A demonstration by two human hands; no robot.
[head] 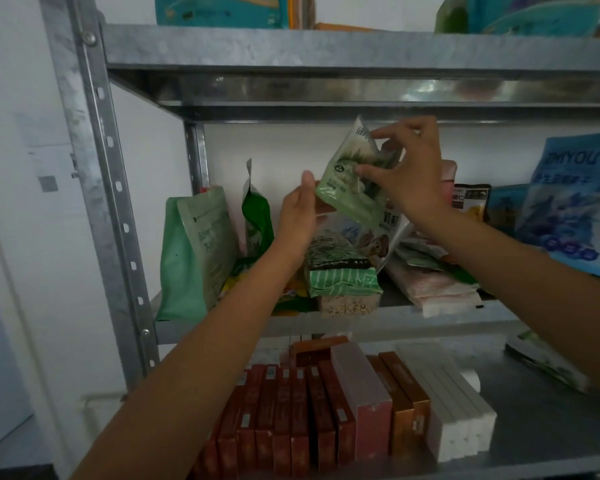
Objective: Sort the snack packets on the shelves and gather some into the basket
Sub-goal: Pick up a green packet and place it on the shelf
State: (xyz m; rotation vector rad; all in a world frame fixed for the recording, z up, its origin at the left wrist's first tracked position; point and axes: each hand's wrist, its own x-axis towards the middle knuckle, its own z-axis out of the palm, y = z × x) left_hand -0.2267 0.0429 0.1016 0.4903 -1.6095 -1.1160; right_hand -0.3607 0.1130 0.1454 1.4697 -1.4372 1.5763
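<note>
A pale green plastic snack packet [347, 174] is held tilted in the air in front of the middle level of a grey galvanised metal shelf rack [326, 325], above the heap of packets lying there. The right hand [413, 174] grips its right side: the thumb lies on the printed face near the middle, the forefinger is hooked over the top edge, and the other fingers curl behind the packet. The left hand [297, 213] pinches the lower left corner, thumb upright against the front edge; its other fingers are hidden behind the hand and packet. Directly below sits a green-and-white striped packet with a clear window [340, 275]. To the left stand a large pale green stand-up pouch [194, 251] and a dark green foil bag [257, 216]; far right leans a blue printed bag [575, 202]. On the level beneath stand red-brown cardboard boxes [284, 420] and white boxes [454, 403].
</note>
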